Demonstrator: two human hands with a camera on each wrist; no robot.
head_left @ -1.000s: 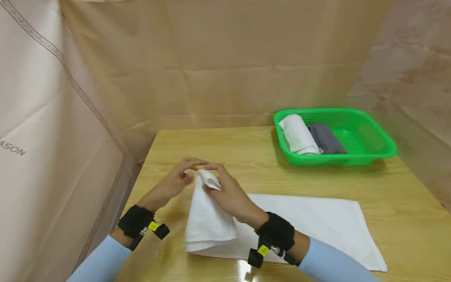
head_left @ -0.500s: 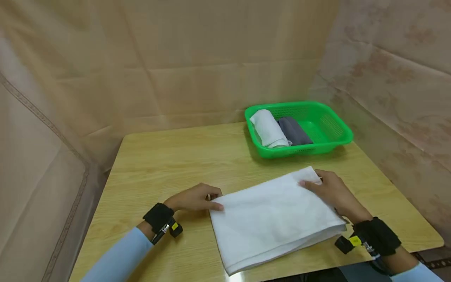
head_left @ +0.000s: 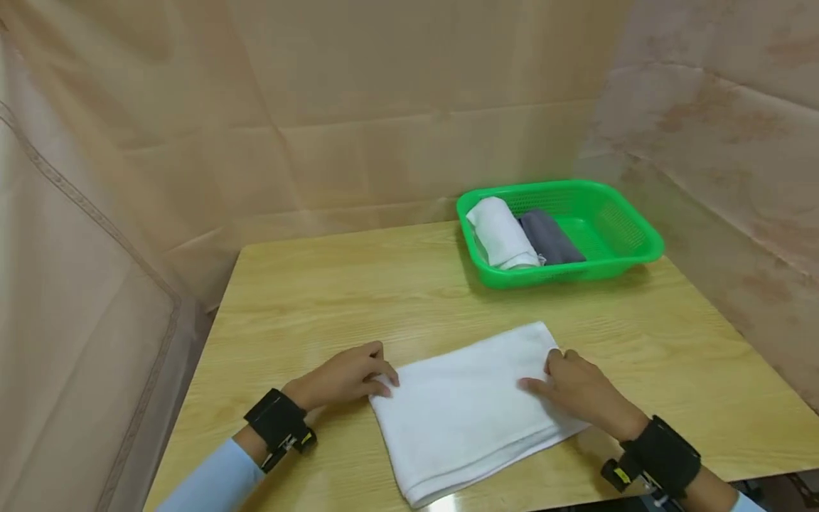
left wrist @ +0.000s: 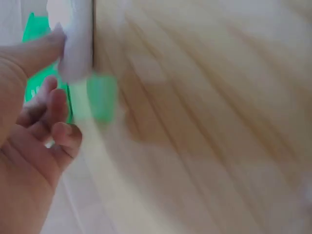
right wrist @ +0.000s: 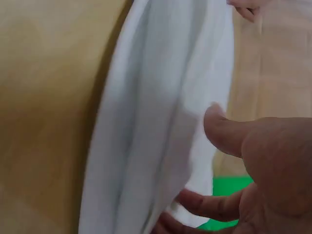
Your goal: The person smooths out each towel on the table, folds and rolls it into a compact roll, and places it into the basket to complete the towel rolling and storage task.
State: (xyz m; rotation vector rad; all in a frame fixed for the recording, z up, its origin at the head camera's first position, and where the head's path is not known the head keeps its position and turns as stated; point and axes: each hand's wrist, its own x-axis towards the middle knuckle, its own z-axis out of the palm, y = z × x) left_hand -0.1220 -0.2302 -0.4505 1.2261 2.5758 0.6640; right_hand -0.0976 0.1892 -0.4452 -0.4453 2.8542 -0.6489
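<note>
A folded white towel (head_left: 470, 405) lies flat on the wooden table, its layers showing along the near edge. At its left corner is my left hand (head_left: 342, 377); in the left wrist view the thumb (left wrist: 46, 48) touches the towel (left wrist: 78, 44), while the other fingers (left wrist: 61, 109) are loosely bent, with no cloth visible between them. My right hand (head_left: 585, 391) pinches the right side, thumb on top and fingertips at the edge. Up close in the right wrist view, the right thumb (right wrist: 222, 129) lies against the stacked cloth layers (right wrist: 161, 107) with fingers below.
A green basket (head_left: 608, 270) stands at the table's back right, holding a rolled white towel (head_left: 502, 231) and a rolled dark grey cloth (head_left: 550, 238). Beige fabric (head_left: 320, 121) hangs behind the table (head_left: 307, 284) and along both sides.
The long white towel has been folded over to a shorter piece. My right hand went from the left end to the right side, and the towel then shifted slightly left and nearer.
</note>
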